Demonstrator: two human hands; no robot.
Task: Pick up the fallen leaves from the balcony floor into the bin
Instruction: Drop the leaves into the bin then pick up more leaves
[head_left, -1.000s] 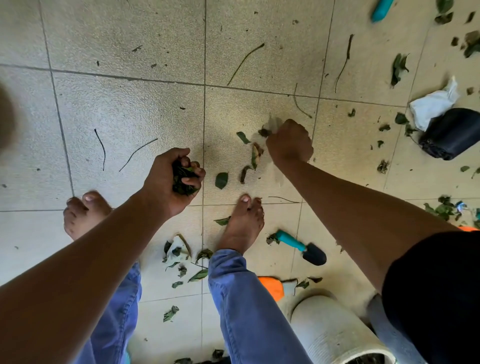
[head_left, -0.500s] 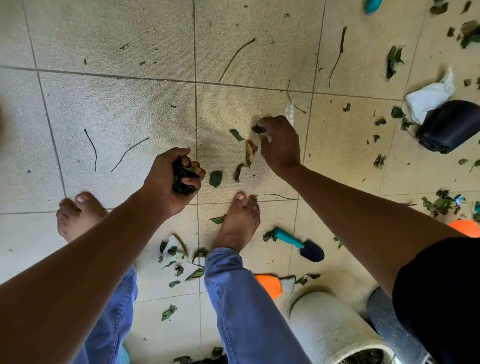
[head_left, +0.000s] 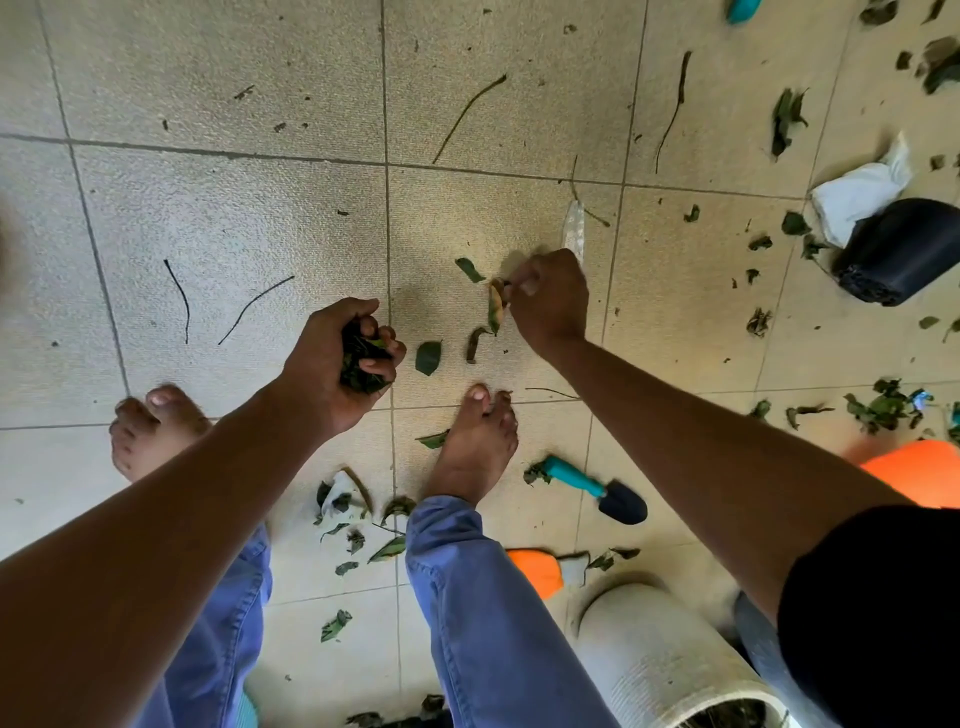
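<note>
Right grip (head_left: 548, 299) pinches yellowed leaf (head_left: 495, 306) (left clutches leaves).

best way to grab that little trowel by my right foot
Take the trowel by its teal handle, not the dark blade. It lies flat, handle pointing toward the right foot, blade away. Come from above and wrap fingers across the handle; it is the narrow, bare part. A leaf scrap touches its end.
</note>
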